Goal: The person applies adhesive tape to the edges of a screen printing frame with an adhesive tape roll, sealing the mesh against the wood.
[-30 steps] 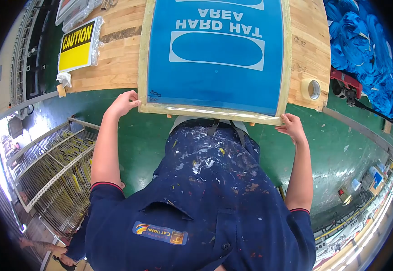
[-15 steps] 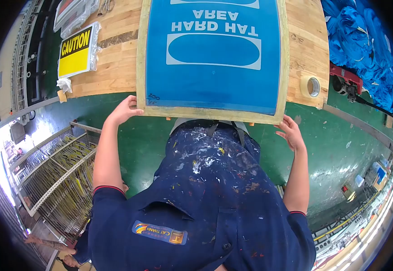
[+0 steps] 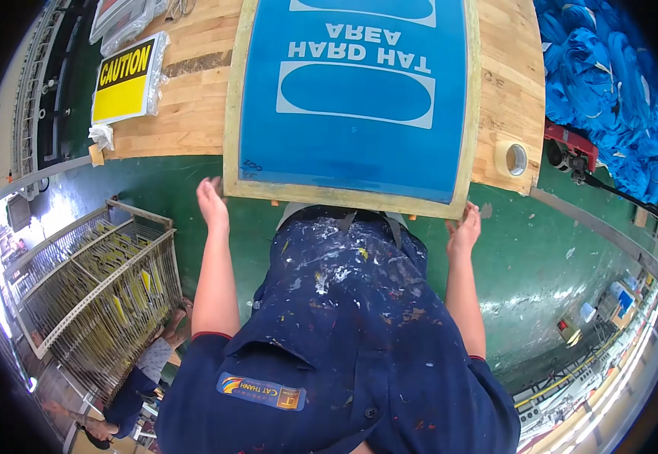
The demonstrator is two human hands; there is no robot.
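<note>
A large screen frame (image 3: 232, 144) with a pale border lies on the wooden table, its near edge overhanging. Its blue mesh (image 3: 352, 155) bears mirrored lettering and two rounded shapes. My left hand (image 3: 212, 201), slightly blurred, is beside the near left corner with fingers raised and apart, holding nothing. At the near right corner is my right hand (image 3: 464, 229), fingers apart and bent by the frame's edge, the fingertips touching or very close to it. Part of that hand is hidden by its own fingers.
Wrapped CAUTION signs (image 3: 123, 79) lie at the table's left. A tape roll (image 3: 511, 160) sits near its right corner. Blue material (image 3: 597, 83) is piled beyond a red clamp (image 3: 571, 144). A metal rack (image 3: 110, 280) stands left, with another person (image 3: 128, 401) beside it.
My left hand has left the frame's edge and turned upward. My right hand has shifted inward by the right corner. The person by the rack shows more. The whole view has tilted slightly.
</note>
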